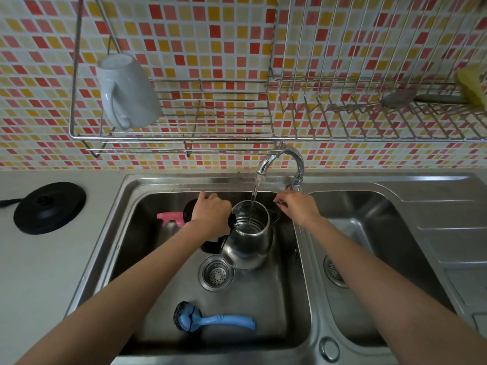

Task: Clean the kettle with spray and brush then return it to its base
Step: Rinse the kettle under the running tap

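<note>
Our left hand [210, 214] is wrapped round the black handle of the kettle [247, 246], fingers curled over the top of it and the thumb hidden. Our right hand [296, 209] sits just beside the kettle's spout with its fingers bent. The fingertips meet at a small shiny bit of metal, and we cannot tell what that is, or whether we really hold it.

The kettle is a steel one with its top open. It stands in the left basin of the sink [163, 335], leaning a little, just behind the drain strainer [216, 272]. A thin stream of water [255, 191] falls from the tap [279, 156] straight into its mouth.

Behind our left wrist, the pink spray bottle [171, 218] lies on its side against the back of the basin (only its head and a bit of its clear body show). The brush [218, 320], with a blue handle and a dark round head, lies flat near the front of the same basin, well apart from the kettle.

The kettle's base [50, 206] is a black disc on the grey counter [39, 272] to the left of the sink, with a cord running off the edge of the view.

On the tiled wall [210, 35] hangs a wire rack [224, 139]. A white mug [126, 90] sits upside down at its left end, and something yellow [471, 85] is blurred at the far right.
</note>
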